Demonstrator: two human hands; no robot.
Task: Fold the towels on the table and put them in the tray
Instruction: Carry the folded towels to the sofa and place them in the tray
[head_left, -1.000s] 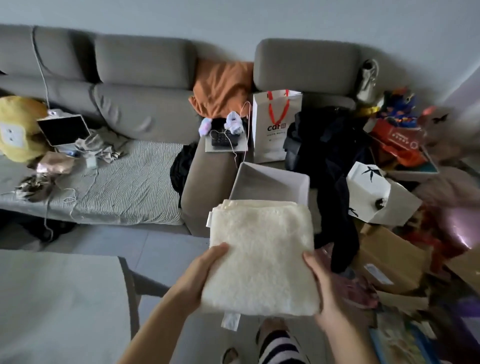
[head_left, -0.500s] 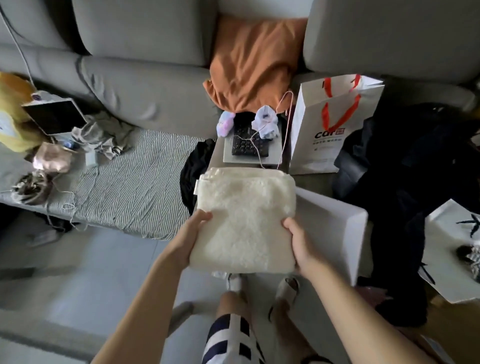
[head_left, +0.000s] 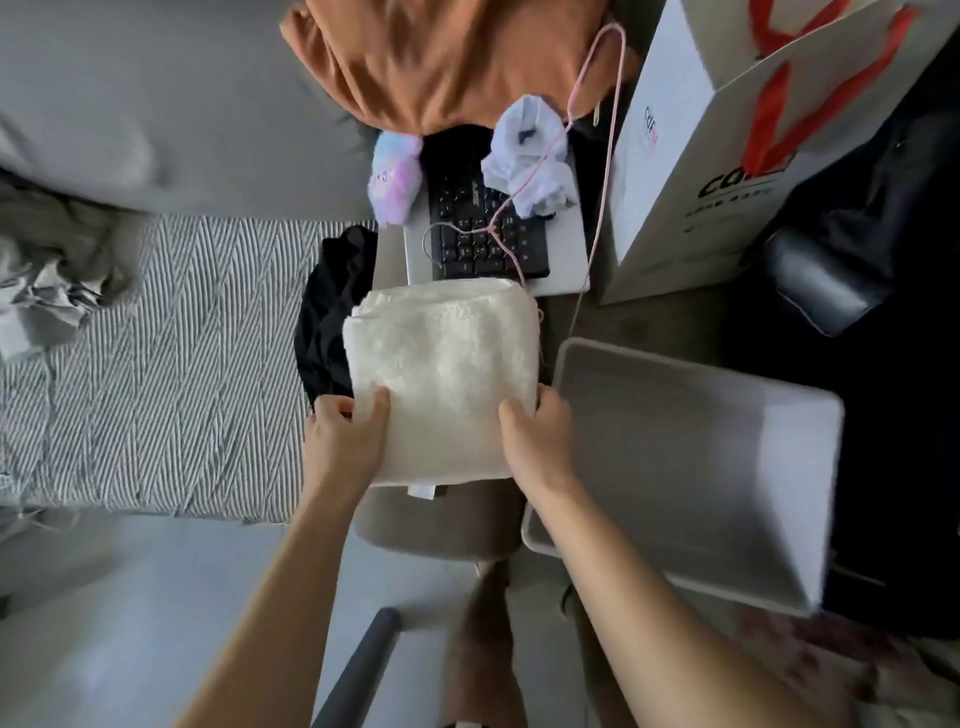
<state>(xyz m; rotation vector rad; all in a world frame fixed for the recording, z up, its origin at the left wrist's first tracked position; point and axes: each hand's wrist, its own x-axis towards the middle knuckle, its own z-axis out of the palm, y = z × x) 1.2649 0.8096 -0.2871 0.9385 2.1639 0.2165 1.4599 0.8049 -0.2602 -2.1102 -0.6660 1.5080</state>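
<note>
Towel (head_left: 441, 374), folded, is gripped at its near edge by left hand (head_left: 343, 441) and right hand (head_left: 540, 441), held just beside tray (head_left: 675, 457) at 3 o'clock.

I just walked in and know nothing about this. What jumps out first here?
A folded cream towel sits mid-picture, gripped at its near corners by the left hand and right hand. Just right of it lies an empty pale tray. Beyond are a black keyboard and a white paper bag with red handles.
</note>
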